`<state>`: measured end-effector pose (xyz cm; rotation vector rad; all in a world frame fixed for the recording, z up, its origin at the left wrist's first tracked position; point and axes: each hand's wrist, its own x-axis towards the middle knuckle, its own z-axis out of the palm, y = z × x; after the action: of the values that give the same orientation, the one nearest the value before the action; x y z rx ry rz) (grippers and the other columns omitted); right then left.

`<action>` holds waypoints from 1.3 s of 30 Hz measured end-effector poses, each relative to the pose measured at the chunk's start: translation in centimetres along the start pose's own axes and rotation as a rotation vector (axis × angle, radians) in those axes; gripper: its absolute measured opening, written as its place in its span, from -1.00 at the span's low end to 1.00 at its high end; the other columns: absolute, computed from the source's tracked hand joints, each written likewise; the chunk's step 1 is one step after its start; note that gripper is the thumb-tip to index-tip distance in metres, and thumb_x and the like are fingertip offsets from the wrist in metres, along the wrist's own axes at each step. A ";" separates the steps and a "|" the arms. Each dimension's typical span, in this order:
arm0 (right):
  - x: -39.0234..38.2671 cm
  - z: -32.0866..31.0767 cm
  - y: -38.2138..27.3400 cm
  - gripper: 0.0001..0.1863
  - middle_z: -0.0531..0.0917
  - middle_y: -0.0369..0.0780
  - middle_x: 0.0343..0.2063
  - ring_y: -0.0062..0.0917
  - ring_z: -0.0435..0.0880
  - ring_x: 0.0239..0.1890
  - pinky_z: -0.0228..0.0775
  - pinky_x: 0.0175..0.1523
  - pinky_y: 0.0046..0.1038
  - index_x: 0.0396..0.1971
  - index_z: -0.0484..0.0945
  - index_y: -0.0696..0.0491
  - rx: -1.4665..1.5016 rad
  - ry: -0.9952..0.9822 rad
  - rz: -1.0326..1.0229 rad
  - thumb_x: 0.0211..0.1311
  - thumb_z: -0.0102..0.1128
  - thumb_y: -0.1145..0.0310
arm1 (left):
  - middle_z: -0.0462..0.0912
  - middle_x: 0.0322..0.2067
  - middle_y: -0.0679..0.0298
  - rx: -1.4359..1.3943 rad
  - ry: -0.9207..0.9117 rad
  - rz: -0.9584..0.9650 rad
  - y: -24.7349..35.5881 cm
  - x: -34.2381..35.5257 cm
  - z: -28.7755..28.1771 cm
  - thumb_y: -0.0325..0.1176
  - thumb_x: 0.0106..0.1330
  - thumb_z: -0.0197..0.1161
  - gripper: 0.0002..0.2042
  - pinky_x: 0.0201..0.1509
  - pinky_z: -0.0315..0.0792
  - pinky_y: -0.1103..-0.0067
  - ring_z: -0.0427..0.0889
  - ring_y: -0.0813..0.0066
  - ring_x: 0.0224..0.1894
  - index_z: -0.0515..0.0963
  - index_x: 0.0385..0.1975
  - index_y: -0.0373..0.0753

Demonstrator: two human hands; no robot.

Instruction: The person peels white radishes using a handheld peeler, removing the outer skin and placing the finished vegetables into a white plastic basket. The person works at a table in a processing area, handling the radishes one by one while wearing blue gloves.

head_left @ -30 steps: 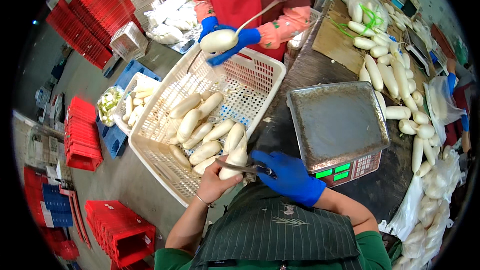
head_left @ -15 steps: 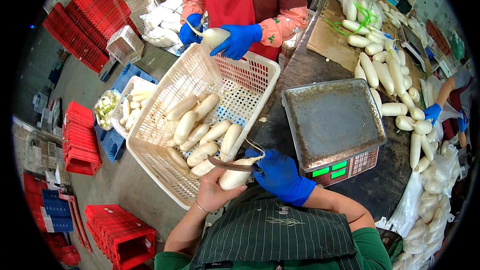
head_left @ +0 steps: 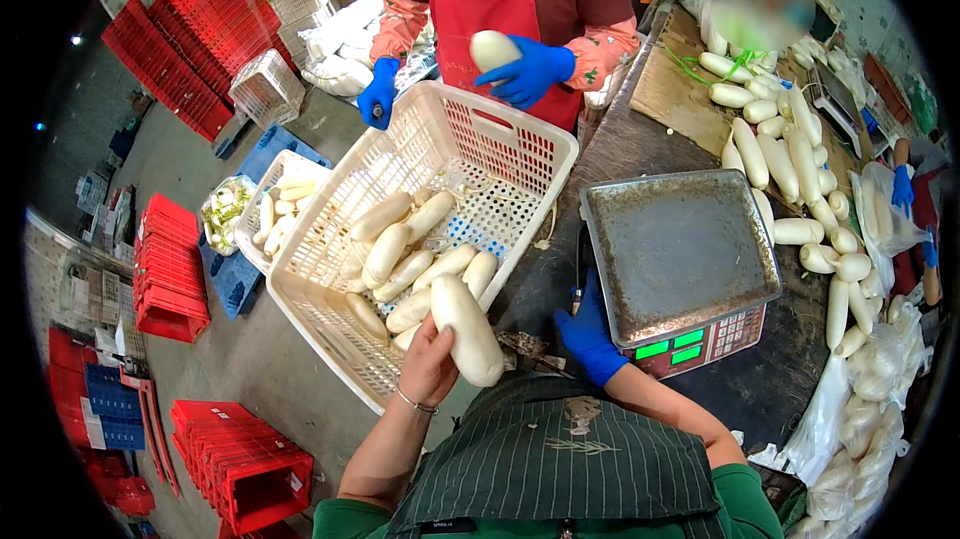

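Note:
My bare left hand [head_left: 425, 371] is closed around a thick white radish [head_left: 467, 331], held tilted above the near corner of a white plastic crate [head_left: 330, 349]. Several more radishes [head_left: 388, 254] lie inside that crate. My right hand [head_left: 592, 336], in a blue glove, is beside the left side of the scale [head_left: 682, 254], its fingers partly hidden. A knife [head_left: 579, 269] rises from it, seen almost edge-on. The scale's metal pan carries nothing.
Across the crate, a co-worker in a red apron [head_left: 485, 24] holds another radish [head_left: 494, 51]. Many radishes [head_left: 790, 164] are piled right of the scale on the dark table [head_left: 540, 284]. Red crates [head_left: 240, 469] are stacked on the floor at left, near a blue pallet [head_left: 225, 274].
The root end has gone from the radish in my left hand, which now stands more upright. My right hand has moved with the knife away from it, rightward to the scale.

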<state>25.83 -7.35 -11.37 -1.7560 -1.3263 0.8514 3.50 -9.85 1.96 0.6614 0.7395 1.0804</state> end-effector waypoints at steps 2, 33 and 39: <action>-0.4 -0.9 -1.5 -0.08 0.39 -0.07 -0.09 -0.36 0.42 -0.08 0.29 0.04 -0.40 0.29 -0.17 0.11 -0.056 -0.037 0.003 -0.06 0.18 0.52 | 0.41 0.00 0.01 -0.291 -0.057 -0.082 0.2 0.7 0.8 -0.08 0.30 0.00 -0.46 0.09 0.35 0.33 0.45 0.16 0.01 0.17 0.15 -0.32; 8.7 -40.1 6.5 -0.61 0.56 -0.25 -0.53 -0.61 0.46 -0.59 0.31 -0.52 -0.58 -0.24 0.45 0.06 0.937 0.754 0.197 0.07 0.22 0.08 | 0.53 -0.45 0.29 0.275 0.195 -0.065 -2.7 3.0 3.4 -0.42 0.24 0.14 -0.88 -0.37 0.42 0.69 0.48 0.59 -0.45 0.47 -0.28 -0.28; 13.1 -44.3 8.4 -0.29 0.51 -0.28 -0.25 -0.59 0.50 -0.28 0.33 -0.27 -0.50 0.23 0.09 0.02 0.707 0.905 -0.017 0.06 0.15 0.33 | 0.54 -0.46 0.25 0.389 0.197 -0.068 -4.4 3.6 3.0 -0.33 0.27 0.11 -0.84 -0.45 0.44 0.61 0.51 0.54 -0.50 0.43 -0.24 -0.24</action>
<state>70.72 -3.92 2.09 -1.2749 -0.3622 0.3383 9.26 -8.32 -0.43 0.8595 1.1523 0.9553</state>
